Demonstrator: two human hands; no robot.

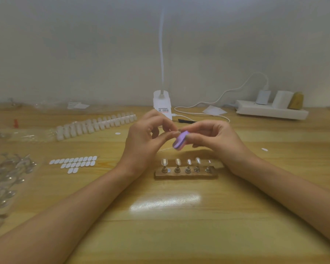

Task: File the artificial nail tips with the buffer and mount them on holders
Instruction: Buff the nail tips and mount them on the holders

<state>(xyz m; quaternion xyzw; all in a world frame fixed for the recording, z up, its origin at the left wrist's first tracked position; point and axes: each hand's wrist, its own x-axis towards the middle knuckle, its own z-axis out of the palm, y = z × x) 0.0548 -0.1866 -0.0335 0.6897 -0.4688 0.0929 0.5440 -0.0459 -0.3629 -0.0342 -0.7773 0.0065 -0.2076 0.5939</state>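
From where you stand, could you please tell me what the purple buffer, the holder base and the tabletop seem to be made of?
Purple buffer: probably foam, matte, with soft rounded edges, though blurred. Holder base: seemingly wood, dull brown with an uneven edge. Tabletop: wood or wood-look laminate, glossy, showing grain and bright glare.

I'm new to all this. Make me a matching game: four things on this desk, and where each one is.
Things:
1 buffer
2 stand
3 power strip
4 tabs

Places:
a far right, at the back
b left of the stand
c held in the right hand
d centre, nearest the person

Pairs: 1-c, 2-d, 3-a, 4-b
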